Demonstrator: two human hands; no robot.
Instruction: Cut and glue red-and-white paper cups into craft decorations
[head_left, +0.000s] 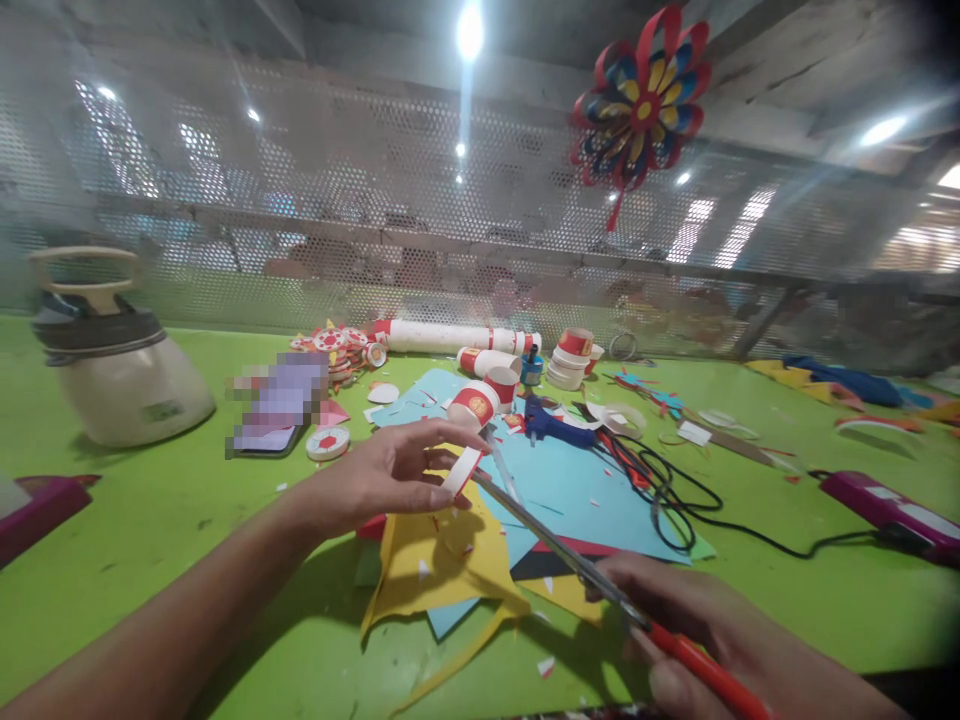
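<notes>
Between the thumb and fingers of my left hand [375, 475] is a short white paper-cup ring with a red edge [463, 473]. My right hand [675, 620] grips a pair of scissors [547, 540] with red handles. The long metal blades point up and left, and their tips come close to the ring's right side; whether they touch it I cannot tell. Beneath my left hand lies yellow paper [442, 570] strewn with small white scraps. Light blue paper sheets [577, 485] spread out behind and to the right.
Paper cups [474, 402] lie behind my hands, near a blue glue gun [559, 425]. Its black cable [750, 535] runs toward a purple power strip [892, 510]. At left stand a large bottle [127, 370] and a phone [277, 405]. A paper flower [643, 105] hangs above.
</notes>
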